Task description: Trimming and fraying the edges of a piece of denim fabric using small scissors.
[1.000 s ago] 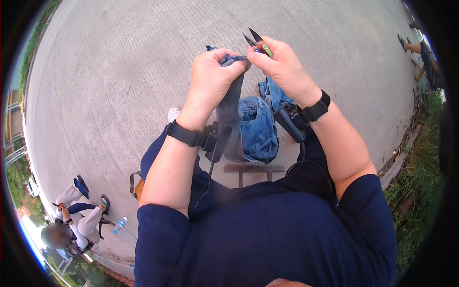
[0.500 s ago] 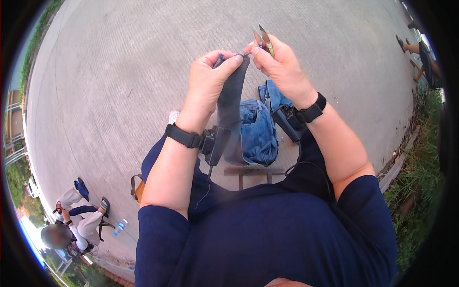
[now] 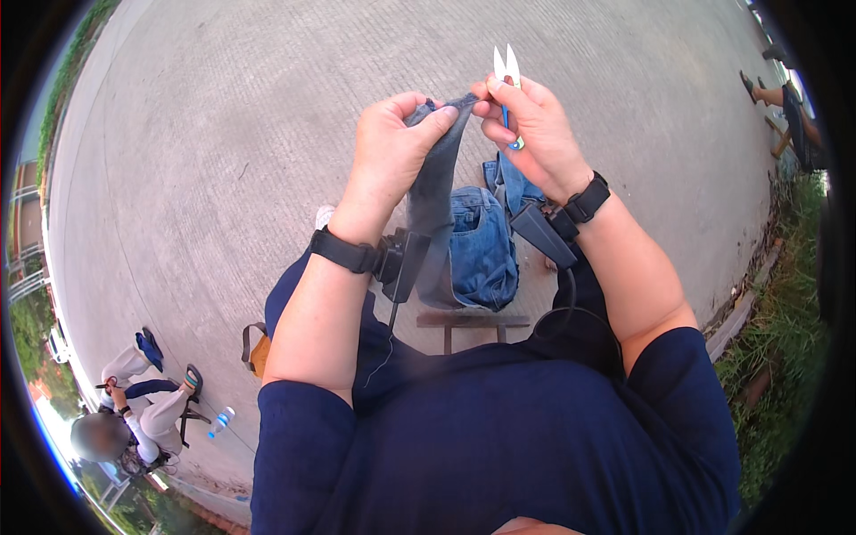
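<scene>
The snips (image 3: 513,64) have turned in the right grip (image 3: 539,129), which holds them with blades apart, so they are now away from the dark grey cloth (image 3: 432,178); this grip also seems to pinch its edge. The left grip (image 3: 388,147) is closed on the cloth, hanging left of the blue jeans (image 3: 481,241); the wooden stool (image 3: 473,318) is below the jeans.
</scene>
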### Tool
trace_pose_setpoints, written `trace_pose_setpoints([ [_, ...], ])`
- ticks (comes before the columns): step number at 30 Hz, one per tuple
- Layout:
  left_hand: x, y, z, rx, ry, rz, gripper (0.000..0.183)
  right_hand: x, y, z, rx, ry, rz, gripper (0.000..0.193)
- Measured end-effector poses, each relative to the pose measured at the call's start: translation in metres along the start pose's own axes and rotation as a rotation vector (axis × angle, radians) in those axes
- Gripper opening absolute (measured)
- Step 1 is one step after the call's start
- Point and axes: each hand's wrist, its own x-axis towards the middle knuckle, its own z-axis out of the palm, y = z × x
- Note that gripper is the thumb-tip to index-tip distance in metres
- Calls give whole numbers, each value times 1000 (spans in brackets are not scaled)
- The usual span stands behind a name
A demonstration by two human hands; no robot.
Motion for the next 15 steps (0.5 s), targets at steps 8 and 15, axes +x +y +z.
trace_pose_setpoints([
  [8,2,-1,1,10,39,41,14,0,1,3,169,42,76,18],
  [15,3,0,-2,91,51,17,17,0,-3,-5,124,60,76,20],
])
